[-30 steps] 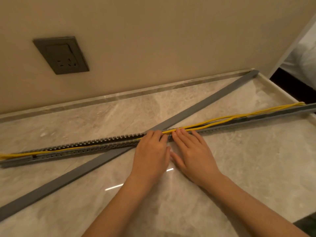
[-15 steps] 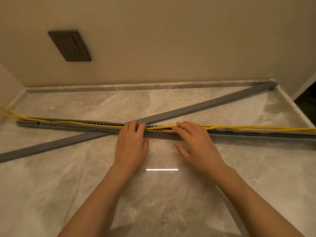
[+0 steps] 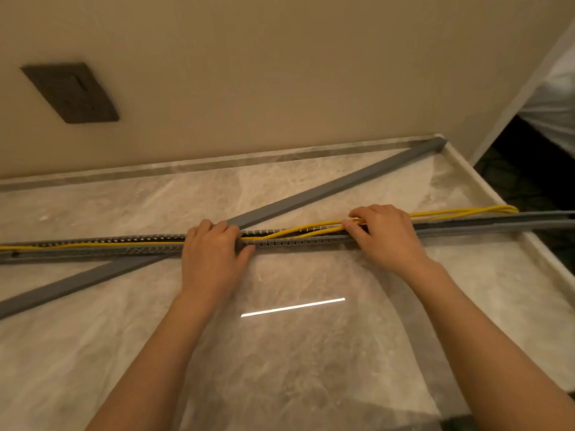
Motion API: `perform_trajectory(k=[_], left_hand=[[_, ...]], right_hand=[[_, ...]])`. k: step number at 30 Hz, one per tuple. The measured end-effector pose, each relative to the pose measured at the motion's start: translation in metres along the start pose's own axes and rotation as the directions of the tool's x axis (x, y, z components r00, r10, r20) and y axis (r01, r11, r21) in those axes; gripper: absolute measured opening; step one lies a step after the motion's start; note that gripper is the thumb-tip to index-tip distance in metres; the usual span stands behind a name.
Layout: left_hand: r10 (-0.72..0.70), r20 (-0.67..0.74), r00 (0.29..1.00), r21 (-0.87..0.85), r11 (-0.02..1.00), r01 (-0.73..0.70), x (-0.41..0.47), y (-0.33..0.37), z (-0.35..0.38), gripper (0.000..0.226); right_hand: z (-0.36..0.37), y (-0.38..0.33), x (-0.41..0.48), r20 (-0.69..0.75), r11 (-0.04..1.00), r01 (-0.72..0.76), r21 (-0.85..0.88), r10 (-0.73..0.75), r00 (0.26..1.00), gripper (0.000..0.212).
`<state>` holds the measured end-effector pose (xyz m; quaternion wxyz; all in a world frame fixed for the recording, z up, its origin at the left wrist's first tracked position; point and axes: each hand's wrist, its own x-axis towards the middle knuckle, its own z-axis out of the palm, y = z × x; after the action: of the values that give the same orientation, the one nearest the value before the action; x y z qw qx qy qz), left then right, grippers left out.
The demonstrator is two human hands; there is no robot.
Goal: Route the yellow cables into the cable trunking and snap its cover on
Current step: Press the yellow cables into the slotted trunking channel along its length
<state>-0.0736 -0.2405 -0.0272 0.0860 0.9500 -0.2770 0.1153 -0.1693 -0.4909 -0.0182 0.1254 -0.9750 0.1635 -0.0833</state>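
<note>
Yellow cables [image 3: 311,228] lie partly in the cable trunking [image 3: 124,248] on the table [image 3: 311,353], riding proud at right. I see the right hand [image 3: 385,237] with fingers [image 3: 354,226] curled round them; the left hand [image 3: 211,256] clasps the trunking. Routing in hand. Next: press cables down; cover [image 3: 326,189] lies crosswise, unfitted

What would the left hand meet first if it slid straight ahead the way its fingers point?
The left hand would probably meet the grey cover, lying just past its fingertips behind the trunking it holds; depth is unclear.
</note>
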Motion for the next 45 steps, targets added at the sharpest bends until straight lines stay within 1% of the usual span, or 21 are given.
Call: perform_trajectory(k=[2,3,5,7,10,12,14,16,19,23,26,29,34,37,39,41,43,45], left_hand=[[0.026,0.027,0.999,0.047,0.999,-0.027,0.005,0.001,-0.002,0.027],[0.017,0.043,0.999,0.088,0.996,-0.02,0.006,0.003,-0.004,0.029],[-0.013,0.087,0.996,0.163,0.987,-0.002,0.01,0.008,-0.008,0.032],[-0.04,0.115,0.993,0.193,0.981,0.017,0.015,0.014,-0.011,0.031],[-0.03,0.13,0.991,0.134,0.991,0.012,0.018,0.022,-0.011,0.026],[0.04,0.124,0.991,0.043,0.998,-0.046,0.016,0.029,-0.01,0.023],[0.118,0.105,0.987,-0.075,0.991,-0.111,0.016,0.038,-0.008,0.022],[0.167,0.088,0.982,-0.147,0.977,-0.153,0.014,0.05,-0.006,0.022],[0.216,0.028,0.976,-0.183,0.961,-0.207,0.009,0.068,-0.006,0.021],[0.247,-0.049,0.968,-0.173,0.952,-0.252,0.002,0.089,-0.004,0.017],[0.218,-0.045,0.975,-0.166,0.961,-0.222,0.0,0.104,0.0,0.012],[0.171,-0.032,0.985,-0.157,0.972,-0.174,-0.002,0.113,0.005,0.009],[0.081,0.012,0.997,-0.131,0.988,-0.079,-0.002,0.123,0.011,0.013],[0.038,0.041,0.998,-0.106,0.994,-0.034,-0.001,0.129,0.013,0.018],[0.0,0.047,0.999,-0.058,0.998,0.003,0.003,0.136,0.013,0.019],[-0.038,0.05,0.998,-0.026,0.999,0.04,0.007,0.143,0.01,0.018],[-0.061,0.044,0.997,-0.035,0.997,0.062,0.009,0.152,0.009,0.012],[-0.064,0.032,0.997,-0.068,0.996,0.066,0.01,0.163,0.007,0.008]], right_hand=[[-0.003,0.007,0.001,0.022,0.998,-0.043,-0.035,0.044,0.999,0.036],[-0.004,0.009,0.002,0.034,0.998,-0.055,-0.023,0.056,0.998,0.034],[-0.005,0.01,0.004,0.047,0.994,-0.099,0.039,0.097,0.994,0.029],[-0.005,0.01,0.007,0.038,0.987,-0.129,0.097,0.126,0.991,0.024],[-0.005,0.011,0.007,0.031,0.98,-0.139,0.139,0.136,0.99,0.02],[-0.005,0.01,0.004,-0.001,0.977,-0.131,0.167,0.133,0.991,0.021],[-0.006,0.008,0.003,-0.046,0.976,-0.093,0.197,0.104,0.993,0.02],[-0.007,0.007,0.002,-0.039,0.984,-0.024,0.175,0.031,0.999,0.013],[-0.005,0.007,-0.005,-0.052,0.99,0.08,0.113,-0.074,0.996,0.008],[-0.01,0.017,-0.015,-0.08,0.965,0.21,0.155,-0.2,0.977,0.019],[-0.012,0.027,-0.021,-0.069,0.934,0.324,0.152,-0.317,0.946,0.028],[-0.01,0.033,-0.027,-0.043,0.914,0.384,0.13,-0.382,0.923,0.035],[0.003,0.04,-0.038,-0.015,0.906,0.423,0.006,-0.423,0.906,0.043],[0.013,0.04,-0.043,0.039,0.907,0.42,-0.014,-0.42,0.907,0.055],[0.015,0.041,-0.043,0.061,0.907,0.422,-0.007,-0.421,0.905,0.06],[0.014,0.041,-0.04,0.041,0.9,0.433,0.054,-0.435,0.899,0.059],[0.008,0.046,-0.036,0.005,0.883,0.418,0.211,-0.429,0.903,0.056],[0.0,0.054,-0.032,-0.012,0.848,0.369,0.381,-0.395,0.919,0.052]])
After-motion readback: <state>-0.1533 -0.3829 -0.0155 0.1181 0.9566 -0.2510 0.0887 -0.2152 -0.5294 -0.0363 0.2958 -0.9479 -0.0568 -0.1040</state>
